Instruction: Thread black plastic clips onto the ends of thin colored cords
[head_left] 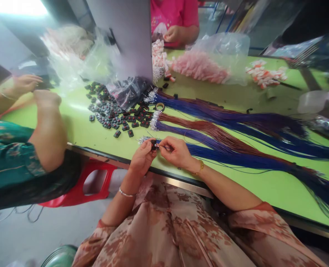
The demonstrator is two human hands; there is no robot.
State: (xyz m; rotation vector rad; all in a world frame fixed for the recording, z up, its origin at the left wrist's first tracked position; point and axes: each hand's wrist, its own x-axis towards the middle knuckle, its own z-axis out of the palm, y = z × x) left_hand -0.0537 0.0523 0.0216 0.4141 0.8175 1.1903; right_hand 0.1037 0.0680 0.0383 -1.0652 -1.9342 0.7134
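Observation:
Between the thumb and fingers of my left hand (pixel 142 157) is a small black connector housing (pixel 153 145). My right hand (pixel 178 151) pinches a thin wire (pixel 159 146) whose end meets the housing's right side; whether it sits inside I cannot tell. Behind and beneath my hands runs a bundle of blue wires (pixel 209 152) with silvery terminals at its left end. Brown wires (pixel 206 126) and more blue and purple wires lie farther back. A heap of loose black housings (pixel 111 115) spreads over the table to the left of the wire ends.
The green table (pixel 267 183) has a metal front edge. A tape roll (pixel 160 106) lies by the terminals. Beyond are a grey panel (pixel 125 37) and a bag of pink pieces (pixel 200 66). Co-workers sit at left and across; a red stool (pixel 108 181) is at left.

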